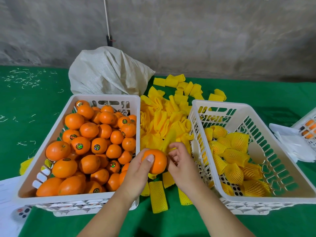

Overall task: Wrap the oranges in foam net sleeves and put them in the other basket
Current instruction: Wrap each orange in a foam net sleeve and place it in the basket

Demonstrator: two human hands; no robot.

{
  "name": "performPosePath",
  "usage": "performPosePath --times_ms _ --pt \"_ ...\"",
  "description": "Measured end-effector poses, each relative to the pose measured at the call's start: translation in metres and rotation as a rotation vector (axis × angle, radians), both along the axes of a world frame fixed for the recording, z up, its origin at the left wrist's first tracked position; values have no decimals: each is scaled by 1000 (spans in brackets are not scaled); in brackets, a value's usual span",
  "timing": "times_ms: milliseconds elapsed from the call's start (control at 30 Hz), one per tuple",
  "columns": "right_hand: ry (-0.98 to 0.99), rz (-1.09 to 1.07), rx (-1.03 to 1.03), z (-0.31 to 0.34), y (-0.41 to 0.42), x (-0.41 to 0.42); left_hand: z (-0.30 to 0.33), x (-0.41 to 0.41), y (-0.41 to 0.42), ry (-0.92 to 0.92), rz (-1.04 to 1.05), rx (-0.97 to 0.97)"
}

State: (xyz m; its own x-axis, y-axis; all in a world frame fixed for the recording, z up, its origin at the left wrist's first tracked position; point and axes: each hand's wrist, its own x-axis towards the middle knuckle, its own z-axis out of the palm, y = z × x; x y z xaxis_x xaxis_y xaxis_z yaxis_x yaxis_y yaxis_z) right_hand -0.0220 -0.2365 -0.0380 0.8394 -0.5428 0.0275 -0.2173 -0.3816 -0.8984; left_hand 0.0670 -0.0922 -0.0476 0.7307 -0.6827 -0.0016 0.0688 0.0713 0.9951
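Nearest the camera, your two forearms reach in from the near edge over the green table cover [171,224]. Your left hand [138,171] grips a bare orange [156,161], thumb laid across its near face, fingers curled behind it. The fruit is held above the gap between the two baskets, clear of both.

Your right hand [179,161] is just right of the orange, fingers curled and pinching the edge of a yellow foam net sleeve [169,139] that rises up and away from the fingertips. The sleeve appears blurred; whether it already touches the orange cannot be told.

Left basket [106,97]: white plastic, heaped with unwrapped oranges [89,144], several bearing round stickers.

Right basket [220,104]: white plastic, slotted walls, holding a layer of wrapped oranges [234,156] in yellow netting, gathered toward its left and near side.

Between the baskets and running to the far side lies a loose pile of empty sleeves [167,113]; a few flattened ones [158,196] lie near, below your hands.

Far behind the left basket stands a crumpled white woven sack [107,72]. Pale shreds [25,77] are scattered on the far left of the cover. White paper [8,194] lies at the near left; white sheets [290,142] lie at the right edge beside a partly seen object. A grey concrete wall [188,31] closes the far side.
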Motion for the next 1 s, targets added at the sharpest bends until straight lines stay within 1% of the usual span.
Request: performPosePath --times_ms 133,200,233,267,333,400,433,500,600,700,767,833,933,1000 --pt "-62 -100 -323 1 4 0 0 -1 2 -13 -57 50" --pt "-111 -142 -407 2 2 1 1 -1 3 -21 -64 69" --pt "-140 -166 -408 2 1 1 1 -1 3 -21 -55 71" --pt "-174 -190 -381 3 0 2 2 0 3 -14 -35 65" --pt "-232 -203 -258 7 1 3 2 3 3 10 21 39" --pt "-260 -159 -130 14 5 5 1 4 4 7 52 16" --pt "-255 -122 -104 16 7 7 0 5 4 -2 51 11" --pt "-192 -44 -80 17 9 9 -2 5 4 -24 33 -1" --pt "-127 -4 7 16 7 12 -5 7 6 0 19 -37" --pt "-158 -26 66 15 8 12 -5 6 6 20 27 -56" --pt "-204 -60 70 16 11 12 -4 5 6 9 39 -53" --pt "-265 -65 134 22 15 10 -3 4 4 -8 76 -37" --pt "-299 35 183 31 17 6 -3 6 0 9 144 -46" --pt "-265 125 164 34 21 6 -7 10 0 58 117 -87"
